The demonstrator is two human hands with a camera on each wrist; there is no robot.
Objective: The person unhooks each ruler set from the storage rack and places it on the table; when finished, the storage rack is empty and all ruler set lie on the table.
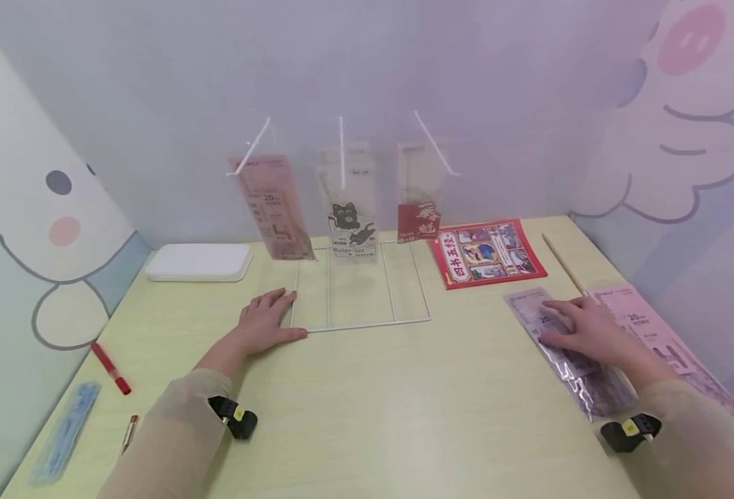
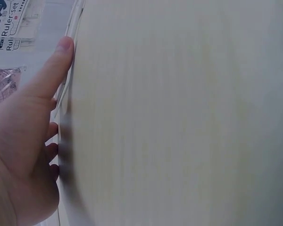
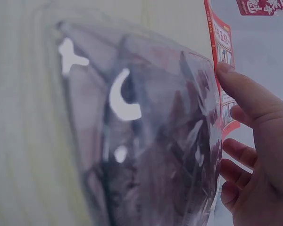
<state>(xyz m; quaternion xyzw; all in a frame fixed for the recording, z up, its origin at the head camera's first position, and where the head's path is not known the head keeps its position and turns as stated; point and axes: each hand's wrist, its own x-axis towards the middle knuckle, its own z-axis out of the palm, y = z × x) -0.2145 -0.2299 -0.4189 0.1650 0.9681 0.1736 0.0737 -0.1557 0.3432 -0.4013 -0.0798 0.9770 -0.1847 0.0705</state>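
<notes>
Just right of the white wire rack (image 1: 360, 305) on the pale surface (image 1: 404, 402) lies a shiny clear-plastic ruler packet (image 1: 569, 353), long, flat and crinkled. The right hand (image 1: 585, 331) presses it with a flat, spread grip; the left hand (image 1: 265, 320) rests flat, touching the rack's corner.

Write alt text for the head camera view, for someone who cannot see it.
A person's two hands lie flat on a pale yellow-green table: the left hand touches the base of a white wire display rack hung with packaged ruler sets, and the right hand rests on a clear plastic ruler packet. A red illustrated booklet lies behind, a red pen at the left.
</notes>
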